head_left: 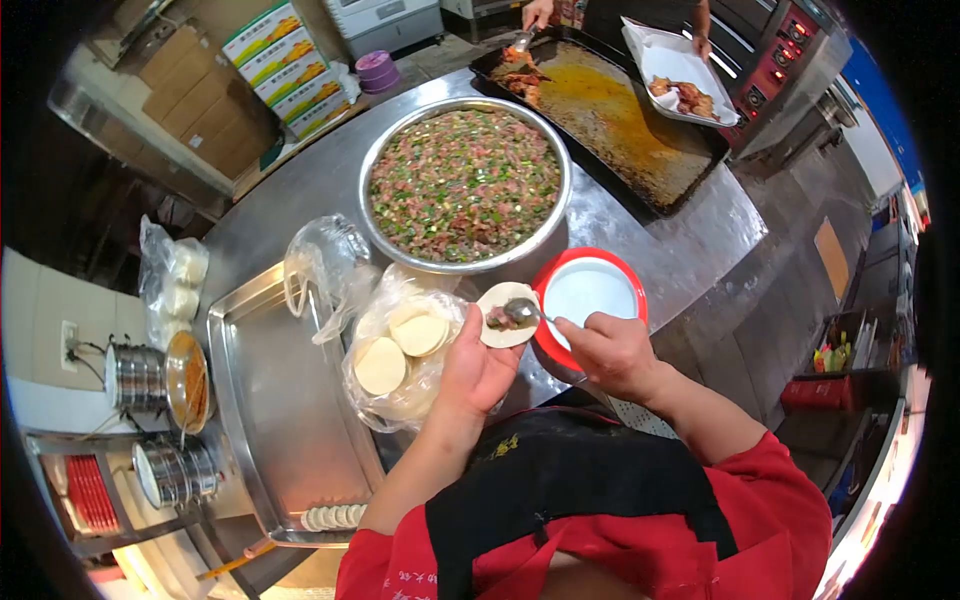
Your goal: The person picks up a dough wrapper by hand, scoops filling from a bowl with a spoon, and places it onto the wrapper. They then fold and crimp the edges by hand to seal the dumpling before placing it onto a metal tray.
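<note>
White wrapper (506, 337): held in the left hand (476, 370), beneath the spoon (521, 311); a tilting palm could spill the filling (499, 319).
Steel spoon: pinched in the right hand (618, 356); pressing hard could tear that wrapper.

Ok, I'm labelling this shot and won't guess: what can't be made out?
Head view:
- Handle end of the spoon: hidden by the right hand.
- Fingertips of the left hand: under the wrapper.
- Right end of the dumplings: behind the left forearm.
- Head of the co-worker: cut off by the top edge.
</note>
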`<move>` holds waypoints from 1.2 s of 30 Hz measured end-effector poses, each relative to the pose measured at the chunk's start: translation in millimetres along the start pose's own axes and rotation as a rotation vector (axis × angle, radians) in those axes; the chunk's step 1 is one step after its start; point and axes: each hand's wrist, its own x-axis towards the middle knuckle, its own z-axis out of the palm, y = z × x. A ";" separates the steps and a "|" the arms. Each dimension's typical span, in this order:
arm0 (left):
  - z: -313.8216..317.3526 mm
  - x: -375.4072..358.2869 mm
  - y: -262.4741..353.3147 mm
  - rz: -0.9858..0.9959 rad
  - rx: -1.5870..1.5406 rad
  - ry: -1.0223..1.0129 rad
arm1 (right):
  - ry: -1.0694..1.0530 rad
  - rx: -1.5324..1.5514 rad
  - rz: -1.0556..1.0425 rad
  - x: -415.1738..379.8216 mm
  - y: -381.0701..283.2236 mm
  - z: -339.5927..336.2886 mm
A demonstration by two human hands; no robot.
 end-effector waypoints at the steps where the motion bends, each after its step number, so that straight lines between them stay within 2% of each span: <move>1: 0.5 2.3 -1.5 -0.016 0.004 -0.002 | 0.027 0.024 0.040 -6.7 3.0 -3.1; 3: 0.0 6.3 -3.8 0.002 -0.022 0.034 | 0.109 0.020 0.193 -16.2 14.6 -12.1; 5: -0.3 9.5 -7.2 -0.014 -0.016 0.013 | 0.048 -0.051 0.378 -33.5 30.7 -13.8; 6: 2.1 10.0 -8.3 -0.002 0.015 0.003 | 0.056 -0.055 0.387 -48.0 41.2 -8.9; 8: 4.4 11.3 -8.6 0.009 0.054 -0.006 | -0.195 -0.250 0.500 -79.9 56.9 6.3; 11: 4.5 16.8 -11.3 -0.002 0.085 -0.068 | -0.242 -0.249 0.477 -99.8 57.2 12.7; 15: 3.2 24.0 -16.0 -0.036 0.084 -0.113 | -0.232 -0.233 0.525 -78.2 38.8 -19.1; 17: 5.2 25.8 -21.1 -0.050 0.086 -0.118 | 0.029 0.113 0.707 -59.5 22.3 -33.3; 18: 7.3 25.7 -23.6 -0.060 0.099 -0.104 | 0.067 0.255 0.763 -51.1 13.0 -39.2; 22: 8.7 25.9 -30.3 -0.111 0.096 -0.144 | 0.137 0.433 0.702 -34.7 -7.0 -31.1; 25: 10.4 20.3 -29.7 -0.116 0.160 -0.133 | 0.144 0.322 0.740 -24.5 -8.6 -33.0; 30: 3.3 15.8 -24.3 -0.142 0.281 -0.286 | 0.181 0.386 0.623 -5.0 -7.3 -29.0; 32: 1.2 12.9 -17.8 -0.171 0.251 -0.317 | 0.027 0.431 0.557 1.1 -5.2 -25.8; 33: 0.3 10.7 -15.2 -0.205 0.221 -0.346 | 0.019 0.434 0.551 5.3 -5.8 -29.5; 36: 0.3 5.5 -9.6 -0.221 0.262 -0.289 | -0.136 0.296 0.628 18.2 -7.2 -42.1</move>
